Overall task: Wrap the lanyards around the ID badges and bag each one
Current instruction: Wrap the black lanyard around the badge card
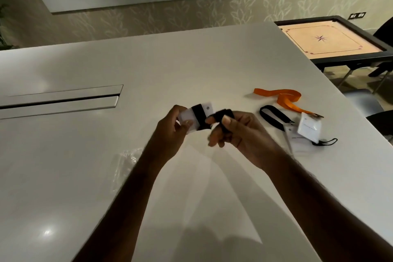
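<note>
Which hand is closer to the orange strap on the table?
The right hand. The orange lanyard lies just beyond it, to its right. The left hand, holding the badge, is farther away, on the other side.

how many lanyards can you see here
3. A black lanyard is being wound around the badge held in both hands. An orange lanyard and another black lanyard lie on the table to the right. More may be hidden.

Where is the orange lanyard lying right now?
In the head view, the orange lanyard lies on the white table, right of both hands, just beyond the loose black lanyard.
</note>
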